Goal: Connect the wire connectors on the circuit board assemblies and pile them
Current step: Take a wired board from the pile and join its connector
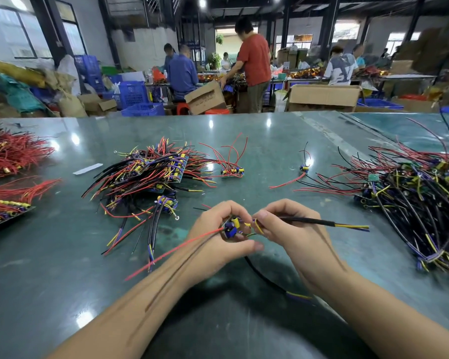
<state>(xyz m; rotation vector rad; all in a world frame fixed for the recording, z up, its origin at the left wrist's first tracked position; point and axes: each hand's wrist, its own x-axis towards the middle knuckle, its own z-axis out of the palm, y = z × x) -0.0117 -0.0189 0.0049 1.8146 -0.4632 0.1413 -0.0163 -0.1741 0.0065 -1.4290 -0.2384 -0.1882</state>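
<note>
My left hand [219,237] grips a small circuit board assembly [231,228] with blue and yellow parts; its red wire [171,252] and a black wire trail back over my forearm. My right hand [283,229] pinches a black sleeved cable [309,221] with yellow and blue ends right beside the board. Both hands meet just above the green table [257,151]. A pile of assemblies [151,172] lies to the left, and a bigger heap of boards and wires [410,193] lies on the right.
Two loose assemblies [232,171] [304,168] lie mid-table. Red wire bundles [8,154] and a tray of boards [3,213] sit at the left edge. A white strip [88,168] lies near the left pile. People work among boxes and blue crates beyond the table.
</note>
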